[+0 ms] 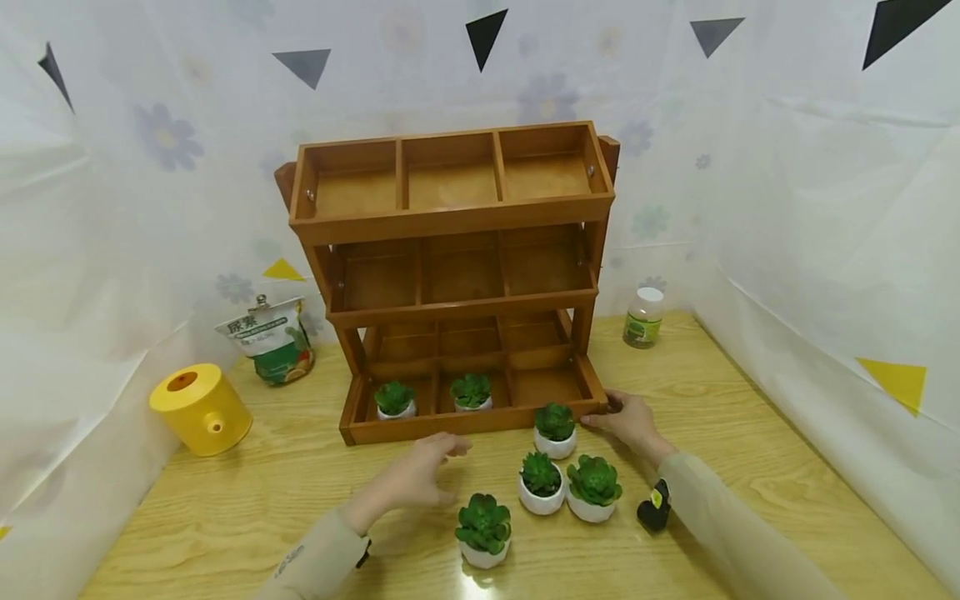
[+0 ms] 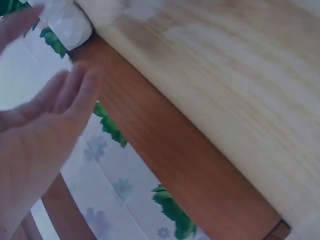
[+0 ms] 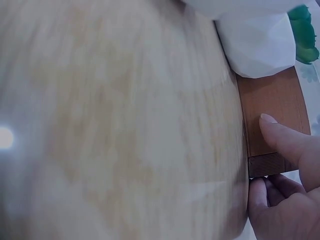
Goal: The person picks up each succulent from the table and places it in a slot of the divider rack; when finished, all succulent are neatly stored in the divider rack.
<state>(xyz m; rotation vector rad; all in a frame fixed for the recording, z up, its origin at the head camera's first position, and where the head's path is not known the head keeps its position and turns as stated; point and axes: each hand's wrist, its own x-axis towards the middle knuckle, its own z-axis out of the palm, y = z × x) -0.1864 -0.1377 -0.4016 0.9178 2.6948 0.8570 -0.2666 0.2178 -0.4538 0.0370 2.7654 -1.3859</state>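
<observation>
A three-tier wooden plant stand (image 1: 450, 218) stands at the back of the table. My right hand (image 1: 628, 421) holds its lower right front corner; in the right wrist view the thumb (image 3: 282, 135) lies on the front board (image 3: 272, 112) and the other fingers bend at its end. My left hand (image 1: 412, 477) hovers before the stand with fingers spread, holding nothing. Two potted succulents, one left (image 1: 395, 400) and one middle (image 1: 472, 392), sit in the bottom tier's front compartments. Between my hands stand several more succulents in white pots, the farthest (image 1: 555, 431) close against the front board.
At the left are a yellow watering can (image 1: 202, 410) and a clipped white-and-green bag (image 1: 273, 342). A white-capped bottle (image 1: 643, 318) stands at the back right. White patterned sheeting (image 1: 840, 250) encloses the wooden table (image 1: 247, 508) at the back and sides.
</observation>
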